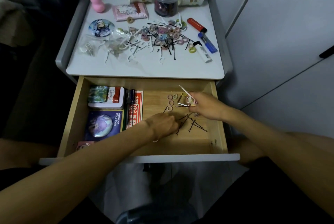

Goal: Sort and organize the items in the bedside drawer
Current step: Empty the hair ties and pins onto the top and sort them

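Hairpins (196, 126) lie touching the left hand (162, 124), its fingers (176, 127) curled, grip unclear; the right hand (204, 106) fingers pinch floss picks (183, 89).

Drawer (219, 115): boxes (106, 101) left, hairpins (197, 126) and hair ties (170, 102) right; tabletop (144, 68) behind.

In the lower left of the frame, a dark blue box (104, 124) lying in the drawer (219, 115) is showing the white words "HONKAI STAR RAIL" along its right edge. Above it, a tin (115, 97) is carrying a red and white label whose small print is blurring past reading. The red packet (137, 104) beside them is bearing white ornamental print that is not resolving into letters. On the worktop (144, 68), upper right, markings on the red marker (197, 24) and white tube (205, 53) are staying illegible.
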